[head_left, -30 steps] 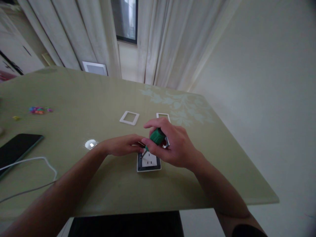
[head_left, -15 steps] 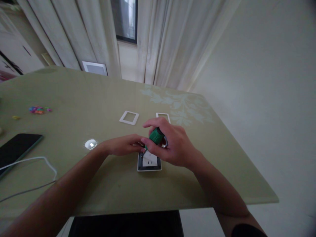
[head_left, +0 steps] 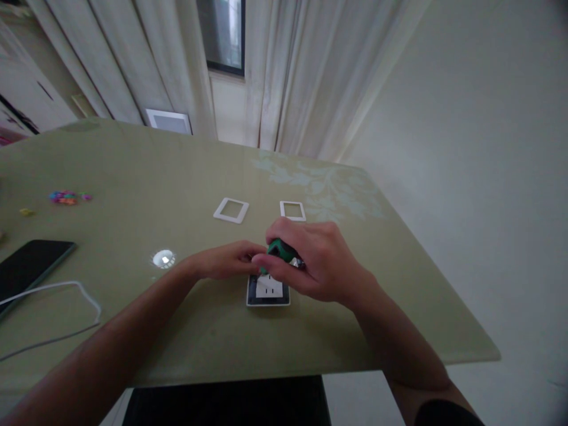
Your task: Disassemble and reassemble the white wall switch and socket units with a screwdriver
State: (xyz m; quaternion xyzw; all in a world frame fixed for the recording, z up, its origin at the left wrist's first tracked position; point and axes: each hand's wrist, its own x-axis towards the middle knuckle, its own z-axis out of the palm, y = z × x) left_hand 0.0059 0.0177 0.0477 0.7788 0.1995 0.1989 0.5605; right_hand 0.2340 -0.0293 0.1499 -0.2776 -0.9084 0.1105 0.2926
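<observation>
My right hand [head_left: 317,260] is closed round the green and black handle of a screwdriver [head_left: 280,249], which tilts down to the left. Its tip points toward the upper left part of a wall socket [head_left: 269,289], though the fingers mostly hide the shaft. The socket lies flat, with a white slotted face, a dark surround and a white rim. My left hand [head_left: 231,259] is closed at the socket's far left corner, thumb against its edge. The left fingertips are partly hidden behind the right hand.
Two white square frames, a left one [head_left: 231,210] and a right one [head_left: 293,211], lie beyond my hands. To the left are a black phone [head_left: 33,260], a white cable [head_left: 57,285] and small colourful pieces [head_left: 64,197]. The table's [head_left: 390,331] right edge runs along the wall.
My right hand has turned on the screwdriver handle, its fingers curling further over it, and the handle has rotated. The left hand and socket stay nearly where they were.
</observation>
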